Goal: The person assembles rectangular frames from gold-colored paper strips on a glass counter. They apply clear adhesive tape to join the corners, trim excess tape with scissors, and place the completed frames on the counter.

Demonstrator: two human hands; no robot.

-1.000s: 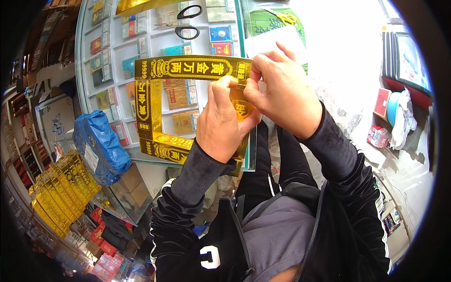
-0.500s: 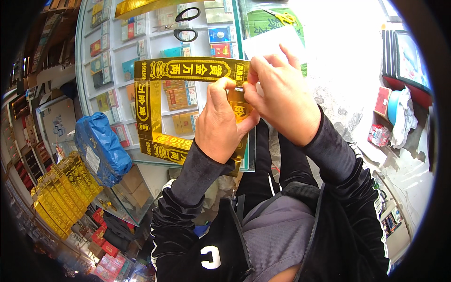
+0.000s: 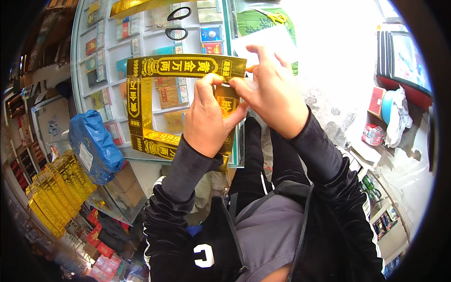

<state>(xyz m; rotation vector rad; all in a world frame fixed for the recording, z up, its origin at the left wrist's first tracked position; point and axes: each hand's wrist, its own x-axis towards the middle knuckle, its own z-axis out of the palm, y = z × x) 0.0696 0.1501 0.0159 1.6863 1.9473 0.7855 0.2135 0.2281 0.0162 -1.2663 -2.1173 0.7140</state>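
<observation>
A rectangular frame of shiny gold card strips [image 3: 176,66] with black print lies on the glass counter. My left hand [image 3: 204,120] grips its right side near the upper right corner, thumb and index finger bent around the strip. At that same corner my right hand [image 3: 279,98] is closed, its thumb pressed to the join and an upper finger raised. Something small and clear shows by the right thumb, too faint to name. Beyond the frame lie black-handled scissors [image 3: 177,34], apart from both hands.
Small packets fill compartments under the glass counter top [image 3: 110,56]. Another gold strip [image 3: 141,6] lies at the far edge. White paper [image 3: 270,42], a green bag [image 3: 242,21] and yellow-handled scissors [image 3: 278,18] are at far right. Left are a blue wrapped package [image 3: 96,145] and gold bundles [image 3: 61,192].
The whole view has shifted, so everything on the counter sits further left. My right thumb has moved in against the frame's corner, and that hand's fingers have spread upward. My left hand keeps its grip.
</observation>
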